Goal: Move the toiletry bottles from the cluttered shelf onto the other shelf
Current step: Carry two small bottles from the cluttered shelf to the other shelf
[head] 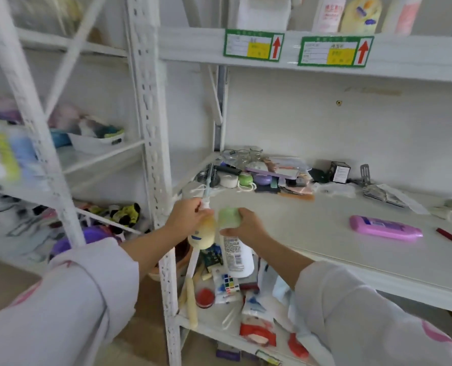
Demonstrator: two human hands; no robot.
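Observation:
My left hand point(190, 216) grips a yellow pump bottle point(202, 235) by its top, and the bottle hangs below the hand. My right hand point(242, 224) holds a white bottle with a green cap point(235, 250) by the cap end. Both bottles hang at the front left corner of the middle shelf point(338, 249). A pink bottle point(384, 228) lies flat on that shelf to the right. On the top shelf point(193, 47) stand a pink-labelled white bottle point(329, 14), a yellow bottle point(362, 14) and another pale bottle point(404, 14).
Brushes, jars, a mirror and small items crowd the back of the middle shelf point(259, 175). A white upright post point(153, 154) stands left of my hands. The lower shelf holds packets and a red lid point(205, 298). Another rack point(61, 159) with baskets stands to the left.

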